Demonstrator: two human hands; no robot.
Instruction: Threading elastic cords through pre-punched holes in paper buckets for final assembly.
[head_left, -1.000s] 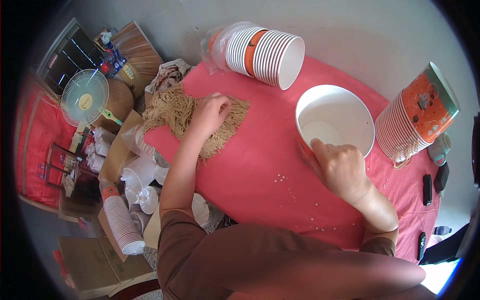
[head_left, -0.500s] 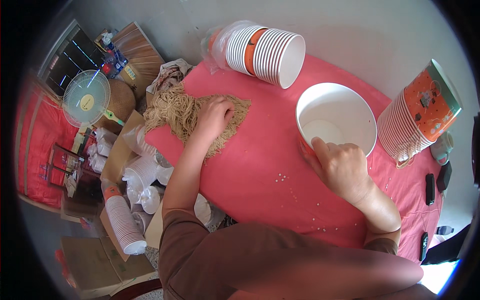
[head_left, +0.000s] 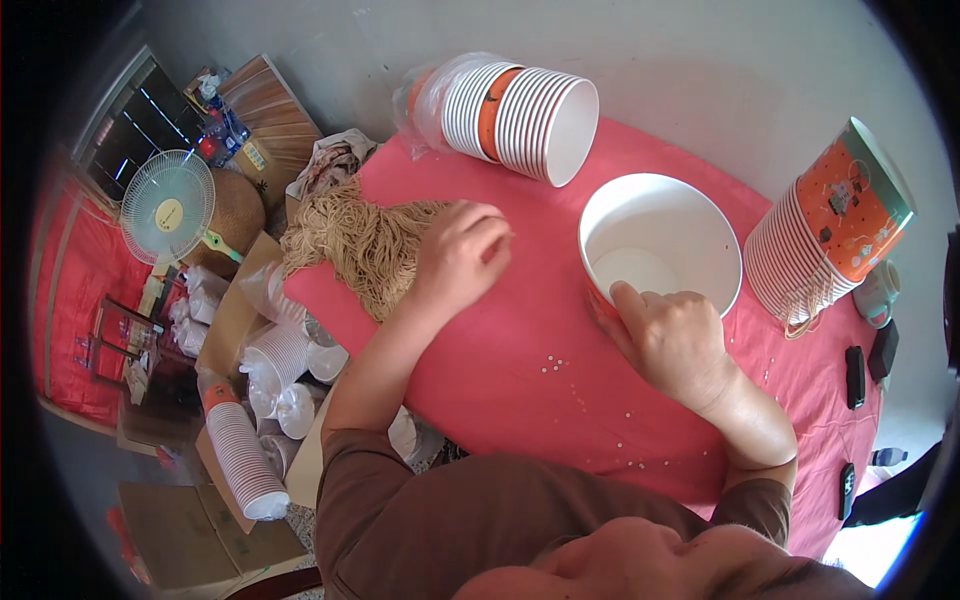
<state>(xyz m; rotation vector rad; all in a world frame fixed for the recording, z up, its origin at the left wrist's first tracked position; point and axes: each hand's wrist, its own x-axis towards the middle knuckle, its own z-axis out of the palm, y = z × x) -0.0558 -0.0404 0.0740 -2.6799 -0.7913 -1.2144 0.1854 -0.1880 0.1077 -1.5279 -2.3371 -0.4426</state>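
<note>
The right hand (head_left: 672, 335) has its grip closed on the near rim of the white bowl (head_left: 660, 240), which stands upright on the red counter (head_left: 520, 370). The left hand (head_left: 462, 250) lies curled at the edge of the noodle heap (head_left: 365, 240); whether it pinches any strands is hard to tell. Stacked cups (head_left: 520, 105) lie on their side behind.

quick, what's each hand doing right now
Left hand: curled over the edge of the noodles; a grasp cannot be told.
Right hand: closed on the bowl rim.
</note>
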